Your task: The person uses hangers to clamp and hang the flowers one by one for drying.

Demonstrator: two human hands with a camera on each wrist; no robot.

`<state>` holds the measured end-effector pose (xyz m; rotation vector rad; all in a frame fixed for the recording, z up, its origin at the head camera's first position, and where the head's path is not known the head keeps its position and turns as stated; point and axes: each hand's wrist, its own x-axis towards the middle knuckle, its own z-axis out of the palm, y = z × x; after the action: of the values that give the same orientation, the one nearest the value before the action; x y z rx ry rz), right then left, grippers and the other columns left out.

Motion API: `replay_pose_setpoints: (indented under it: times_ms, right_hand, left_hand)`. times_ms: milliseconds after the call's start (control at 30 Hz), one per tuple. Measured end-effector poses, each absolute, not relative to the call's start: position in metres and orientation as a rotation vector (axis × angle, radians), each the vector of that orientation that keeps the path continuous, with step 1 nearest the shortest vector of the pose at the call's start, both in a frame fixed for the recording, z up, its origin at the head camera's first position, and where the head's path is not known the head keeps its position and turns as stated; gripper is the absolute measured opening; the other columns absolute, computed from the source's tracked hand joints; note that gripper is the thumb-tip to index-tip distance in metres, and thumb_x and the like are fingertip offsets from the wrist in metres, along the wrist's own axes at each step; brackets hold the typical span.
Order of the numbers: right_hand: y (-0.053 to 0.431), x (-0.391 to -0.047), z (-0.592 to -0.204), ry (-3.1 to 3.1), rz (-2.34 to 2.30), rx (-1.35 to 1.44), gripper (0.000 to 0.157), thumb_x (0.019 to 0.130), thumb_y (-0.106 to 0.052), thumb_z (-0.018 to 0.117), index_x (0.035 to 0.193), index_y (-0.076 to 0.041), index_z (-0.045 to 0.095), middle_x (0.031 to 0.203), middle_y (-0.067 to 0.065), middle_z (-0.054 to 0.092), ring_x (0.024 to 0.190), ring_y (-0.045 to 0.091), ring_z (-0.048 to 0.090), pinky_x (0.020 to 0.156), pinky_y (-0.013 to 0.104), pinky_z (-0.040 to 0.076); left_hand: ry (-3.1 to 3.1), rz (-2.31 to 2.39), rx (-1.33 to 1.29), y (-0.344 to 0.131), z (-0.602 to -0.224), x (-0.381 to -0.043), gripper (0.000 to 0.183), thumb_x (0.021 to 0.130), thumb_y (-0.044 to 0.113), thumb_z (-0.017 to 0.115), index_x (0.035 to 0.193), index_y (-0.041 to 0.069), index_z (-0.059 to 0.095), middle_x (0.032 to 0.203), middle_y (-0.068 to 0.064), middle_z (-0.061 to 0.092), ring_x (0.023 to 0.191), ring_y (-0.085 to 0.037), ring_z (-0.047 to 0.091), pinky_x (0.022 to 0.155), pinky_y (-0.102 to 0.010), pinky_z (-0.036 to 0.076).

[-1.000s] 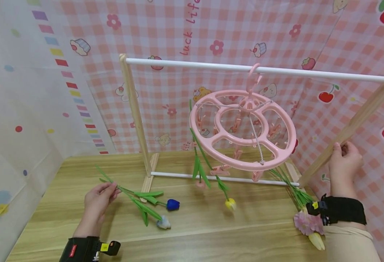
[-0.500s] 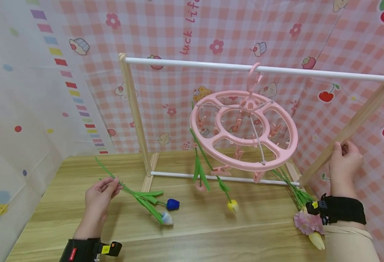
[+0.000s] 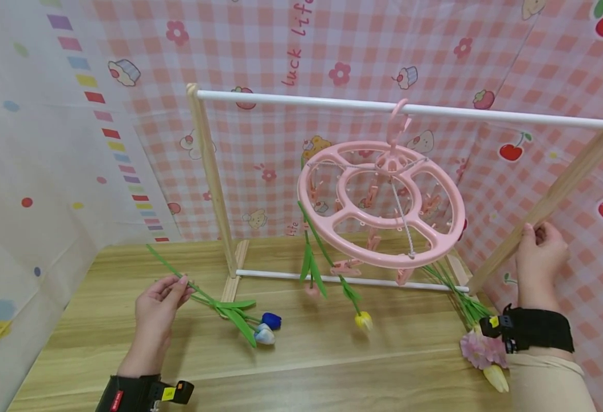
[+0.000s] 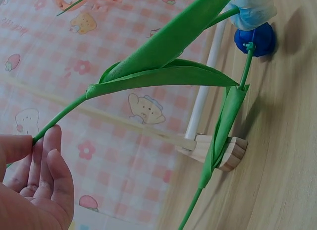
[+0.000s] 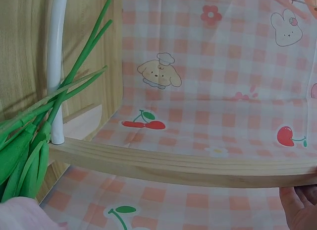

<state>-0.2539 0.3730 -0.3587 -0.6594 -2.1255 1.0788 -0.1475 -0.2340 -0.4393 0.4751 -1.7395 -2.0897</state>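
Note:
My left hand point(image 3: 159, 303) pinches the green stem of a pale blue and white tulip point(image 3: 265, 335) between thumb and fingers. The left wrist view shows that stem and its leaves point(image 4: 163, 46) raised off the table. Beneath, a dark blue tulip point(image 3: 272, 320) lies on the wood, its bloom close to the pale one. My right hand point(image 3: 542, 257) holds the right wooden post point(image 3: 564, 183) of a rack; its fingers are partly hidden behind the post. From the rack's white top bar point(image 3: 301, 100) hangs a round pink clip hanger point(image 3: 458, 212).
A yellow tulip point(image 3: 363, 320) and a pink tulip point(image 3: 312, 290) hang head down from the hanger's left side. Pink blossoms point(image 3: 481, 350) and a cream tulip point(image 3: 496, 379) lie by the rack's right foot. A white lower bar point(image 3: 276, 276) runs just above the table.
My left hand has risen slightly and shifted a little right. The pale tulip's bloom has moved up and right, toward the blue one. My right hand stays on the post.

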Motion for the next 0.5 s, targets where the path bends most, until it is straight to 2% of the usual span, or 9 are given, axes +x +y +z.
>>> replay_pose_setpoints:
  times_ms: [133,233,333,367,433,500]
  right_hand:
    - [0.376,-0.255,-0.361,-2.101,1.082,-0.624,0.021,0.094,-0.032,0.051,0.092,-0.013,0.060,0.082,-0.016,0.052,0.071,-0.009,0.046,0.066,0.010,0.041]
    - [0.377,-0.256,-0.362,-2.099,1.073,-0.606,0.023,0.094,-0.029,0.052,0.084,-0.009,0.054,0.076,-0.017,0.049,0.068,-0.008,0.045,0.060,0.009,0.037]
    - [0.375,-0.253,-0.359,-2.116,1.177,-0.609,0.023,0.095,-0.030,0.050,0.107,-0.014,0.060,0.098,-0.010,0.059,0.084,-0.004,0.052,0.073,0.011,0.042]
    - [0.373,-0.251,-0.358,-2.108,1.232,-0.599,0.030,0.095,-0.031,0.050,0.119,-0.014,0.056,0.109,-0.007,0.058,0.094,-0.001,0.051,0.081,0.013,0.042]
    - [0.368,-0.246,-0.358,-2.063,1.346,-0.572,0.047,0.094,-0.029,0.051,0.138,-0.018,0.039,0.132,-0.003,0.047,0.113,0.003,0.043,0.095,0.015,0.036]
    - [0.360,-0.240,-0.360,-1.998,1.418,-0.541,0.058,0.093,-0.027,0.053,0.144,-0.019,0.025,0.141,-0.001,0.035,0.123,0.006,0.032,0.102,0.015,0.027]
  left_hand:
    - [-1.735,-2.100,0.462,-0.232,-0.439,-0.148,0.016,0.085,0.014,0.067,0.091,0.000,0.063,0.084,-0.005,0.068,0.071,-0.011,0.064,0.067,-0.020,0.054]
    - [-1.737,-2.102,0.459,-0.231,-0.440,-0.148,0.019,0.084,0.015,0.067,0.093,-0.002,0.062,0.086,-0.007,0.068,0.072,-0.011,0.064,0.068,-0.020,0.054]
    - [-1.746,-2.089,0.464,-0.231,-0.441,-0.149,0.019,0.084,0.016,0.068,0.092,0.000,0.063,0.083,-0.005,0.068,0.071,-0.011,0.064,0.067,-0.021,0.054]
    - [-1.745,-2.091,0.465,-0.231,-0.441,-0.149,0.018,0.084,0.017,0.068,0.091,0.001,0.064,0.082,-0.004,0.068,0.071,-0.011,0.064,0.067,-0.021,0.054]
    - [-1.752,-2.092,0.466,-0.230,-0.440,-0.149,0.017,0.084,0.017,0.068,0.090,0.002,0.064,0.079,-0.002,0.067,0.071,-0.011,0.064,0.068,-0.021,0.054]
    - [-1.757,-2.091,0.469,-0.230,-0.439,-0.149,0.017,0.084,0.018,0.068,0.090,0.003,0.065,0.079,-0.001,0.067,0.072,-0.011,0.064,0.069,-0.022,0.054]
